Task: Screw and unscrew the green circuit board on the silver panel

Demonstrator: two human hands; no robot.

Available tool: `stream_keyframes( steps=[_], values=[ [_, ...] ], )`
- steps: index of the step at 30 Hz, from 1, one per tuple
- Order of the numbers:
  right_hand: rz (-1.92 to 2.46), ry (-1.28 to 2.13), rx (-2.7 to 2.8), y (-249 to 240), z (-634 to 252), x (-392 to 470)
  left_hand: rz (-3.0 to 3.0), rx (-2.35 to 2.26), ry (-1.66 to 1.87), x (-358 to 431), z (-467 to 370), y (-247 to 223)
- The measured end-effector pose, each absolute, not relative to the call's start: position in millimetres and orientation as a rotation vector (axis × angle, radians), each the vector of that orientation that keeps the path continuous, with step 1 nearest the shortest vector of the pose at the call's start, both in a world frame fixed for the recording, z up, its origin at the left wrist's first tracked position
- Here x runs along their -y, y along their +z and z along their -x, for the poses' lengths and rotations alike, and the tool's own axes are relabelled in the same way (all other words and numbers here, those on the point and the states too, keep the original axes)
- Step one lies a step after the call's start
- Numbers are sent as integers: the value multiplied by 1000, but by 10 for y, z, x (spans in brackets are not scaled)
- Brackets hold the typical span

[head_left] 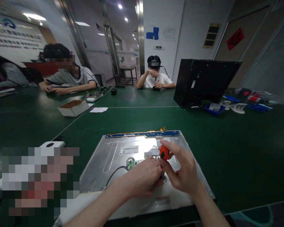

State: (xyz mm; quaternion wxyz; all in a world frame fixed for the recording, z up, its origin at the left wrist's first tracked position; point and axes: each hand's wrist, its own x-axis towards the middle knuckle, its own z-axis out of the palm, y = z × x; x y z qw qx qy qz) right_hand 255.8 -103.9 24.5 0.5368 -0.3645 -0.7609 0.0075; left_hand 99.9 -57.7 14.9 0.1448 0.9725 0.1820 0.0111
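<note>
Your right hand (186,170): fingers clamped on an orange-and-black handle (164,151), roughly upright over the silver panel (97,164). Your left hand (145,173) is just left of it, low over the panel, fingers curled under. Fingertips hidden, can't tell if they're clamped on anything. Panel lies flat on the tabletop (239,151), beneath both sets of fingers. Green board (132,164) peeks out just left of your left fingers, black cable (112,175) running off it toward you. Beyond your fingers: blue circuit strip (132,135) along the panel's far edge. Farther out, right: black monitor housing (203,82), blue tray (214,109) beside it. Far left: white box (74,110). 2 people sit across from you.
</note>
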Motion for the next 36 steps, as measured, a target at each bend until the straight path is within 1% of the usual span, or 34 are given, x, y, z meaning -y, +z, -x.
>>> stream_keyframes(
  steps=[36],
  values=[
    [806, 39, 1829, 220, -2617, 1069, -2786, -434, 150, 554, -981, 164]
  ],
)
